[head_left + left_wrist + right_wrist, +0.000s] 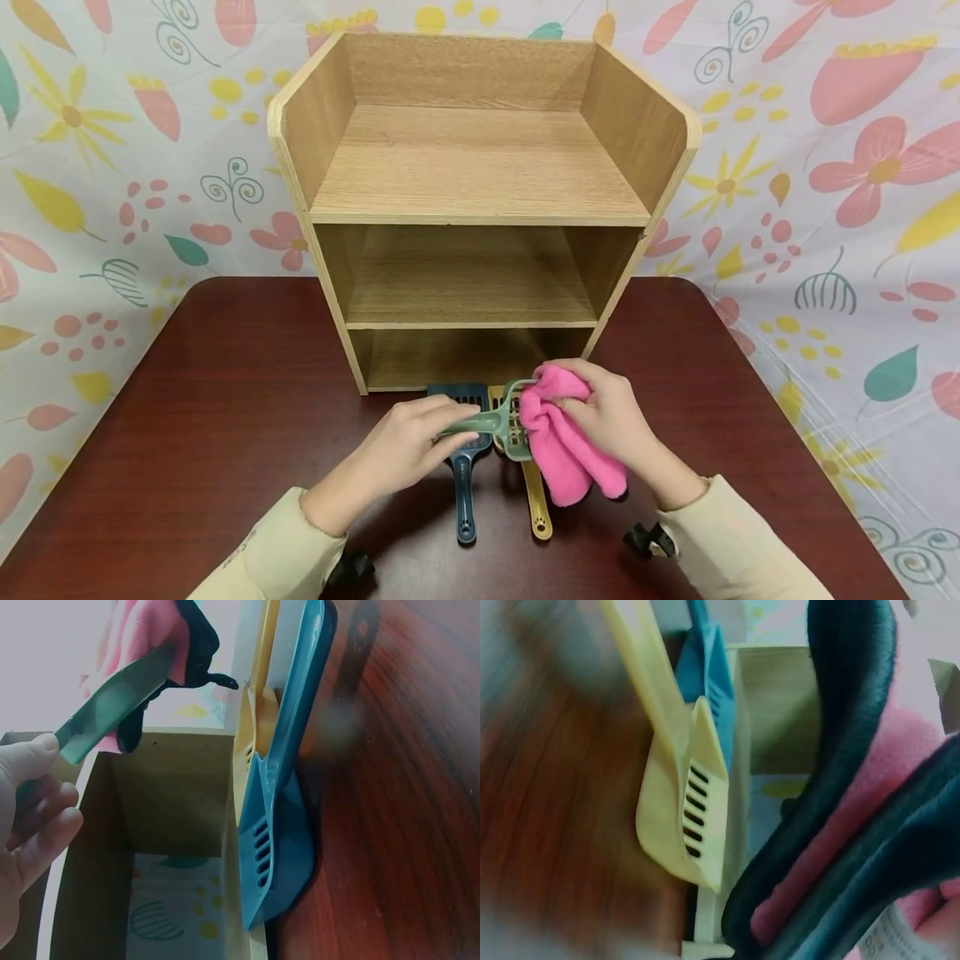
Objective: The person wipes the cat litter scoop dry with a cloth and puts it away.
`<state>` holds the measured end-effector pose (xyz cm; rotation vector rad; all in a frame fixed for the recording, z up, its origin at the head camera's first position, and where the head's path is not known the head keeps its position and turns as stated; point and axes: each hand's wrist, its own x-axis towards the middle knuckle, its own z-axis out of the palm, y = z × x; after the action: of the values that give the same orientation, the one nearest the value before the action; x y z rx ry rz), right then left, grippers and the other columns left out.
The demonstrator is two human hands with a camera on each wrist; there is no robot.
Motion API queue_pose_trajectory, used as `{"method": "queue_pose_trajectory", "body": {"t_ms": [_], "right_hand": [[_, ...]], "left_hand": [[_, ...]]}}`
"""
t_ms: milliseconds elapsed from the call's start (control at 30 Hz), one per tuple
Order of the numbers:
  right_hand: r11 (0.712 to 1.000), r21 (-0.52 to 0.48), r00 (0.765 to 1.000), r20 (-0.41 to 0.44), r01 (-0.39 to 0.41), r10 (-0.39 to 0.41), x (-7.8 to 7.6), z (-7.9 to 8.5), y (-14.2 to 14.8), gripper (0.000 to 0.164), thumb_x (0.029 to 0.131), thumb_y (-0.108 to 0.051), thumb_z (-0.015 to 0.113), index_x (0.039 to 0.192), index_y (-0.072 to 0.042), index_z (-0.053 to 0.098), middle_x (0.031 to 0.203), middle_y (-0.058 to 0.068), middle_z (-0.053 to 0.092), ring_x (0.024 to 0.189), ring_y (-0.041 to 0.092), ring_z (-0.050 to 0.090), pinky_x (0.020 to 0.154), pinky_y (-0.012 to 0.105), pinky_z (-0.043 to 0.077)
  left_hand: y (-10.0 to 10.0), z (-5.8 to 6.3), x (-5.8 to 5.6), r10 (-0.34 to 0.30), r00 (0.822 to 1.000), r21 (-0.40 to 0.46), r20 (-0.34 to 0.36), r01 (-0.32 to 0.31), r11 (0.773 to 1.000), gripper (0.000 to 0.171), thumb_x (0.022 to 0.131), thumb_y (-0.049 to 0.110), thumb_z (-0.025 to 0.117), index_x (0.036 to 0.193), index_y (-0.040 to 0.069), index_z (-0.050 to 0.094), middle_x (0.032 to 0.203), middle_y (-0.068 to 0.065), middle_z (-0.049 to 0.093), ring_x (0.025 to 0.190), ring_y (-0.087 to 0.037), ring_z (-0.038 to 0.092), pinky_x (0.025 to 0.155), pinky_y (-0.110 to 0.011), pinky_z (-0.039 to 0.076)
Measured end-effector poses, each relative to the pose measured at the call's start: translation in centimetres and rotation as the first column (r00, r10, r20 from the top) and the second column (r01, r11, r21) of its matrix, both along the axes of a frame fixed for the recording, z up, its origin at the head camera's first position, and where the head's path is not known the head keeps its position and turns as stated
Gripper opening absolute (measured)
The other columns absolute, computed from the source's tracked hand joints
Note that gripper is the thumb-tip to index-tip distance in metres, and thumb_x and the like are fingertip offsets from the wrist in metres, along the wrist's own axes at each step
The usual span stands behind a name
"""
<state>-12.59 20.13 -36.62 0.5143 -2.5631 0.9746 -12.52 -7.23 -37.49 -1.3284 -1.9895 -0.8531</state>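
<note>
My left hand [416, 437] grips the handle of a green slotted litter scoop [491, 422], held level above the table with its head to the right. A pink cloth [566, 450] with dark edging is bunched in my right hand [603, 412], and it overlaps the right side of the green scoop's head. Below lie two more litter scoops with their handles toward me: a blue one [463, 492] on the left and a yellow one [537, 500] on the right. The cloth and the green scoop partly cover the yellow scoop's head.
A wooden shelf unit [480, 218] with three levels stands at the back of the dark red table [247, 400]. The blue and yellow scoops lie right at its front bottom edge. A flower-patterned sheet [847, 250] hangs behind and around the sides.
</note>
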Motion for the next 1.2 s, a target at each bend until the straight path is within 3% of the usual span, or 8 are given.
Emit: {"method": "queue_pose_trajectory", "body": {"t_ms": [100,233,467,600,833,933,1067,1200], "right_hand": [[0.977,-0.211,0.994,0.11,0.024,-0.001,-0.2,-0.3,-0.2,0.034,0.079,-0.005,0.073,0.109,-0.019,0.068,0.1,-0.002,0.072,0.087,0.002,0.062,0.075,0.015,0.049],[0.881,-0.471,0.972,0.224,0.047,0.069,-0.3,-0.8,-0.5,0.033,0.083,-0.005,0.07,0.115,-0.013,0.066,0.107,0.002,0.07,0.095,0.004,0.063,0.08,0.016,0.05],[0.768,-0.624,0.951,0.302,0.143,0.068,0.2,-1.6,-0.7,0.033,0.088,-0.012,0.067,0.12,-0.009,0.062,0.109,-0.005,0.07,0.095,0.009,0.065,0.08,0.019,0.052],[0.641,-0.725,0.934,0.356,0.251,0.037,0.7,-2.0,-1.3,0.033,0.089,-0.013,0.065,0.121,-0.008,0.06,0.101,-0.01,0.071,0.087,0.005,0.066,0.075,0.018,0.053],[0.363,-0.845,0.913,0.406,0.392,-0.041,0.9,-2.0,-3.8,0.02,0.092,-0.014,0.062,0.112,-0.017,0.06,0.09,-0.008,0.067,0.079,0.004,0.063,0.074,0.018,0.053],[0.284,-0.864,0.907,0.415,0.416,-0.067,0.9,-1.9,-5.2,0.027,0.09,-0.01,0.063,0.115,-0.017,0.054,0.094,-0.006,0.064,0.082,0.006,0.063,0.075,0.02,0.054],[0.26,-0.873,0.907,0.42,0.412,-0.027,1.0,-2.1,-6.7,0.051,0.085,-0.001,0.066,0.122,-0.02,0.038,0.108,-0.002,0.058,0.092,0.009,0.062,0.08,0.023,0.054],[0.283,-0.877,0.916,0.4,0.388,-0.016,1.0,-2.5,-7.0,0.058,0.082,0.006,0.066,0.122,-0.02,0.034,0.108,0.001,0.058,0.093,0.012,0.062,0.079,0.024,0.054]], "left_hand": [[-0.1,-0.1,-0.1,0.031,0.999,0.016,-0.023,-0.031,0.999,0.024,0.082,0.012,0.073,0.103,0.003,0.069,0.087,-0.003,0.068,0.073,-0.008,0.064,0.069,-0.017,0.052],[-0.1,-0.5,-0.1,0.064,0.997,0.05,-0.035,-0.062,0.997,0.023,0.083,0.014,0.072,0.102,0.002,0.07,0.084,-0.002,0.067,0.068,-0.007,0.06,0.064,-0.016,0.05],[0.1,-1.5,0.2,0.089,0.996,0.133,-0.005,-0.087,0.987,0.023,0.09,0.019,0.065,0.102,0.001,0.07,0.083,-0.004,0.068,0.068,-0.01,0.06,0.062,-0.015,0.049],[0.6,-1.9,0.1,0.121,0.991,0.254,0.065,-0.133,0.958,0.024,0.089,0.018,0.066,0.102,-0.001,0.069,0.084,-0.007,0.069,0.068,-0.012,0.061,0.06,-0.016,0.05],[2.7,-2.6,0.2,0.144,0.982,0.391,0.118,-0.18,0.903,0.022,0.083,0.011,0.072,0.102,-0.001,0.069,0.083,-0.01,0.068,0.066,-0.015,0.062,0.058,-0.018,0.052],[3.7,-3.2,0.4,0.163,0.979,0.434,0.12,-0.2,0.878,0.021,0.08,0.004,0.073,0.1,-0.003,0.069,0.08,-0.01,0.067,0.065,-0.017,0.064,0.059,-0.02,0.053],[4.7,-3.9,0.8,0.199,0.973,0.439,0.114,-0.229,0.869,0.026,0.072,-0.008,0.067,0.098,-0.004,0.068,0.079,-0.011,0.066,0.065,-0.018,0.064,0.059,-0.022,0.054],[5.0,-4.1,1.1,0.216,0.973,0.409,0.08,-0.23,0.883,0.026,0.074,-0.006,0.062,0.099,-0.004,0.068,0.081,-0.012,0.066,0.067,-0.018,0.064,0.06,-0.022,0.054]]}}
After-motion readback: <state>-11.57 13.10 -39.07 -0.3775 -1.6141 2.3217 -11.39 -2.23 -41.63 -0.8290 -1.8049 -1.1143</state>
